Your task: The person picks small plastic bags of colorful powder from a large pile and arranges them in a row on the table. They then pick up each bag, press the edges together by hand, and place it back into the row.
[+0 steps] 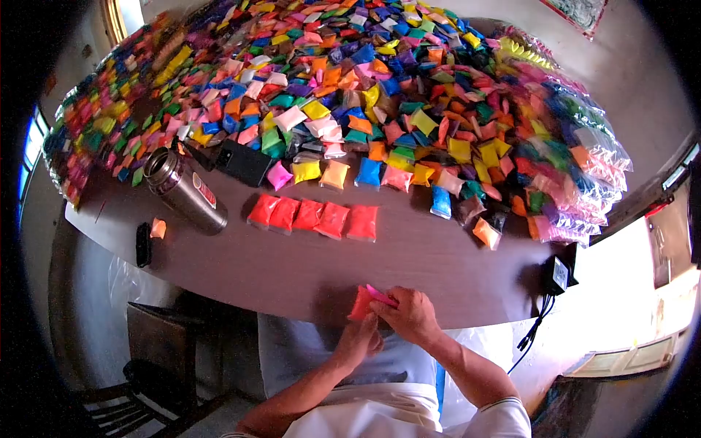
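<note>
Near the table's front edge, my left hand [359, 338] pinches the lower part of a red packet [360, 304]. My right hand [407, 314] is closed on a thin pink object [381, 296], which lies against the packet's upper right side; its exact kind is too small to tell. Farther up the table, several red packets [308, 215] lie side by side in a row. Above that row are a pink packet [279, 176], a yellow packet [307, 171] and a blue packet [368, 172].
A large heap of colourful packets [328, 80] covers the back of the table [263, 266]. On the left stand a metal flask [186, 191] and a black box [242, 163]. A black adapter with cables [558, 275] sits at the right edge.
</note>
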`<action>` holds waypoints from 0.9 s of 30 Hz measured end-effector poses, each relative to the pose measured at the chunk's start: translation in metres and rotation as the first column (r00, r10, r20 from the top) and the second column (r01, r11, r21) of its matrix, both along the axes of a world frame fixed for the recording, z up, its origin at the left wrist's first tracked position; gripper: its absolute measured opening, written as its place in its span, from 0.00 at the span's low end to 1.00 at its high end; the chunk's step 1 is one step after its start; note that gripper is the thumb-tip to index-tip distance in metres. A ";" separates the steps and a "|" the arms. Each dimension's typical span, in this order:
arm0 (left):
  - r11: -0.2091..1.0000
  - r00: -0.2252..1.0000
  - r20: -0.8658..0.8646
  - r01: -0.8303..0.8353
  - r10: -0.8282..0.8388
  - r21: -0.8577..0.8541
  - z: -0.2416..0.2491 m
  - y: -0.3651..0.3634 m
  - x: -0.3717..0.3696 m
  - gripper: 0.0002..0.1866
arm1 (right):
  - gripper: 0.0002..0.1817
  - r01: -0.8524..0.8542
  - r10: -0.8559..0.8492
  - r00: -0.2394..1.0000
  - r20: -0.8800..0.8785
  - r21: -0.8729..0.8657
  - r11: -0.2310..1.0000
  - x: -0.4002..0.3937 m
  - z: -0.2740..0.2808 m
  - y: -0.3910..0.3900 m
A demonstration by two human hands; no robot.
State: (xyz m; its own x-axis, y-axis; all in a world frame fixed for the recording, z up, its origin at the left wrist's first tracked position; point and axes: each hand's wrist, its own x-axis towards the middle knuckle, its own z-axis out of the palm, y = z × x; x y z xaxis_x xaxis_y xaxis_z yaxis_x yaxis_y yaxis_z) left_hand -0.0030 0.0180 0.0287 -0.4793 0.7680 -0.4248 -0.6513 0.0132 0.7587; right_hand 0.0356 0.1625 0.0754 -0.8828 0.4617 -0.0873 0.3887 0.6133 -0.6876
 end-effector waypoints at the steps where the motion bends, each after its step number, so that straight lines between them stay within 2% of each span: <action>1: 1.000 1.000 -0.011 -0.008 0.007 -0.025 0.003 0.000 0.001 0.25 | 0.17 -0.020 0.020 0.999 -0.041 0.000 1.000 -0.001 0.000 0.003; 3: 0.999 1.000 -0.015 0.018 -0.019 -0.032 0.008 0.001 0.000 0.24 | 0.17 -0.037 0.037 0.996 -0.084 0.001 0.999 -0.003 -0.001 0.011; 4: 0.998 0.999 -0.019 0.041 -0.042 -0.038 0.009 0.002 0.000 0.22 | 0.18 0.011 -0.010 0.998 -0.065 0.019 1.000 -0.006 -0.004 0.018; 5: 0.998 0.999 -0.020 0.044 -0.045 -0.037 0.006 0.001 -0.001 0.22 | 0.18 0.059 -0.057 0.997 -0.046 0.038 0.998 -0.007 -0.004 0.024; 7: 0.995 0.995 -0.019 0.101 -0.101 0.000 -0.003 -0.004 -0.002 0.25 | 0.17 0.049 -0.047 0.998 -0.050 0.039 0.998 -0.009 0.001 0.030; 10: 0.996 0.994 -0.074 0.071 -0.075 -0.054 -0.005 -0.005 0.000 0.24 | 0.18 0.084 -0.089 0.996 0.030 0.138 0.987 -0.012 0.007 0.032; 13: 0.996 0.995 -0.071 0.066 -0.070 -0.053 -0.005 -0.009 -0.003 0.24 | 0.21 0.088 -0.094 0.995 0.031 0.150 0.985 -0.011 0.016 0.024; 15: 0.994 0.996 -0.064 0.054 -0.060 -0.099 -0.005 -0.013 -0.005 0.24 | 0.26 0.006 -0.026 0.996 0.085 0.226 0.974 -0.006 0.009 0.015; 16: 0.989 0.997 -0.060 0.037 -0.046 -0.141 -0.006 -0.015 -0.008 0.24 | 0.26 0.008 -0.028 0.996 0.083 0.226 0.974 -0.006 0.009 0.015; 18: 0.992 0.996 -0.081 0.037 -0.047 -0.122 -0.007 -0.022 -0.012 0.24 | 0.24 -0.010 -0.003 0.997 0.075 0.163 0.987 -0.005 0.009 0.014; 22: 0.989 0.979 -0.185 0.058 -0.083 -0.133 0.006 -0.036 -0.021 0.27 | 0.24 0.019 -0.019 1.000 0.001 0.190 0.982 -0.011 -0.004 0.039; 24: 0.990 0.960 -0.267 0.055 -0.088 -0.130 0.008 -0.044 -0.028 0.28 | 0.23 0.197 -0.196 0.980 -0.018 0.158 0.968 -0.026 0.002 0.055; 27: 0.989 0.963 -0.267 -0.008 -0.032 -0.146 0.023 -0.053 -0.039 0.29 | 0.23 0.222 -0.208 0.974 -0.090 0.210 0.952 -0.046 0.000 0.077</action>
